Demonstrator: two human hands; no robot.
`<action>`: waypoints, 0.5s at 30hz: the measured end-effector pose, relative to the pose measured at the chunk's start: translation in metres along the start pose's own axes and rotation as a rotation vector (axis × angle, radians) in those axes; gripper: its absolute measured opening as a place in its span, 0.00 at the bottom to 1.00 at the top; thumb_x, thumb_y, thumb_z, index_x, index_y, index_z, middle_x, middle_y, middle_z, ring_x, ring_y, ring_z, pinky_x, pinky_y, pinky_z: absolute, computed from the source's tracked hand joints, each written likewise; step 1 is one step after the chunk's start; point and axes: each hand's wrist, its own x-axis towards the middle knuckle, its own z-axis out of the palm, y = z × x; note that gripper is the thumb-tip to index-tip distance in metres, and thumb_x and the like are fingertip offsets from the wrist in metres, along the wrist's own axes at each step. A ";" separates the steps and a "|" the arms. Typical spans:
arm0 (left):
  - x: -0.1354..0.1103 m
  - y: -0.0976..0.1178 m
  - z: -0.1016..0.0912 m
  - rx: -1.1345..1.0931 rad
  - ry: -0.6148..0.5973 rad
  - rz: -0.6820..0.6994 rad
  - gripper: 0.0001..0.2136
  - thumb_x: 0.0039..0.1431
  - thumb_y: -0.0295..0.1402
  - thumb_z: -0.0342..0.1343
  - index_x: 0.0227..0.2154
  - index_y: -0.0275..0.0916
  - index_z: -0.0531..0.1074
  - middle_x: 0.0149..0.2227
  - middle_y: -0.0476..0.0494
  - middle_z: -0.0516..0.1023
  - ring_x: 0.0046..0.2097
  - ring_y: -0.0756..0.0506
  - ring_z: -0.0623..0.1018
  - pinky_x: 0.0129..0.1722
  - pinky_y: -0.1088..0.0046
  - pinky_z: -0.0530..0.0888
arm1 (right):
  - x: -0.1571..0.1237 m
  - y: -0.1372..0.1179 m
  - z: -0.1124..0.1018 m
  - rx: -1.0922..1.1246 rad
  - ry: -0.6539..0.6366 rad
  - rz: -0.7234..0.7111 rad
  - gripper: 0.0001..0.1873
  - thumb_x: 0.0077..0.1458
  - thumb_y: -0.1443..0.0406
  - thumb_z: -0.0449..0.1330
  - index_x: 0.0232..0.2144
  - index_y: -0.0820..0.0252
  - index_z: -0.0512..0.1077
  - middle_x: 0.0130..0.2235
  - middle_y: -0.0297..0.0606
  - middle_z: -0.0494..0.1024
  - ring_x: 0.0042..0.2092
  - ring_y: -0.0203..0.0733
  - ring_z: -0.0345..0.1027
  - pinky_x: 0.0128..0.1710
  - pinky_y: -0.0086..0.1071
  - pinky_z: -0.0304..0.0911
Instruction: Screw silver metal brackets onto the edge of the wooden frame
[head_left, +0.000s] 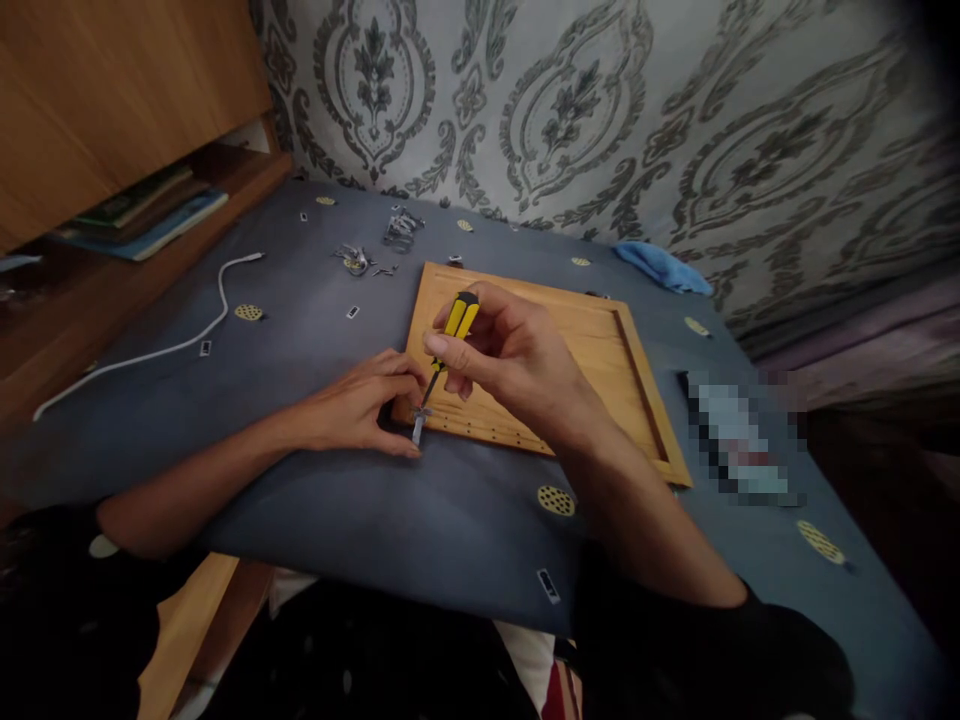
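A wooden cabinet (120, 90) stands at left, beside grey floral-patterned wallpaper (574, 110).

left grip (373, 402) low, loosely spread, right grip (514, 350) higher, curled into a pinch

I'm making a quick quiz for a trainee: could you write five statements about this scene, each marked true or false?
1. The right grip holds a yellow-and-black screwdriver. True.
2. The screwdriver's shaft points upward. False: it points down, toward a small silvery metal piece.
3. A thin white cable lies left of the framed light-brown wooden panel. True.
4. The crumpled blue cloth lies beside the cable. False: it lies near the grey-patterned wall.
5. The left grip is at the panel's far-right corner. False: it is at the near-left corner.
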 end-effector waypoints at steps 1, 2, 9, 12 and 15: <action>0.000 -0.001 0.001 0.010 0.001 0.004 0.19 0.55 0.49 0.67 0.36 0.40 0.70 0.51 0.41 0.72 0.55 0.38 0.69 0.55 0.59 0.68 | 0.000 -0.002 -0.001 0.008 -0.032 0.005 0.20 0.51 0.54 0.73 0.34 0.56 0.69 0.29 0.26 0.73 0.24 0.30 0.68 0.23 0.28 0.67; 0.000 -0.001 0.001 0.021 0.004 0.009 0.19 0.55 0.49 0.67 0.37 0.39 0.71 0.51 0.41 0.72 0.55 0.37 0.69 0.56 0.58 0.68 | 0.000 -0.004 -0.002 0.011 -0.065 0.009 0.19 0.51 0.55 0.73 0.36 0.57 0.69 0.30 0.27 0.74 0.25 0.31 0.70 0.24 0.28 0.69; 0.000 -0.001 0.001 0.028 0.009 0.010 0.20 0.55 0.51 0.66 0.37 0.39 0.71 0.50 0.41 0.73 0.53 0.38 0.70 0.53 0.59 0.69 | -0.006 -0.008 -0.008 -0.006 -0.141 0.008 0.18 0.54 0.52 0.70 0.33 0.59 0.72 0.27 0.28 0.75 0.26 0.31 0.72 0.26 0.27 0.71; 0.000 -0.001 0.001 0.008 0.013 0.025 0.20 0.55 0.50 0.66 0.36 0.39 0.70 0.50 0.41 0.73 0.53 0.38 0.70 0.54 0.59 0.69 | -0.006 -0.002 -0.006 0.021 -0.041 -0.013 0.21 0.49 0.52 0.73 0.29 0.59 0.70 0.29 0.29 0.76 0.23 0.28 0.68 0.21 0.26 0.68; 0.000 -0.002 0.001 -0.003 0.020 0.022 0.19 0.55 0.50 0.66 0.35 0.40 0.70 0.50 0.42 0.73 0.53 0.39 0.70 0.54 0.60 0.68 | -0.006 0.003 -0.003 0.033 0.027 -0.012 0.23 0.47 0.52 0.74 0.29 0.57 0.66 0.28 0.27 0.75 0.21 0.29 0.67 0.19 0.26 0.67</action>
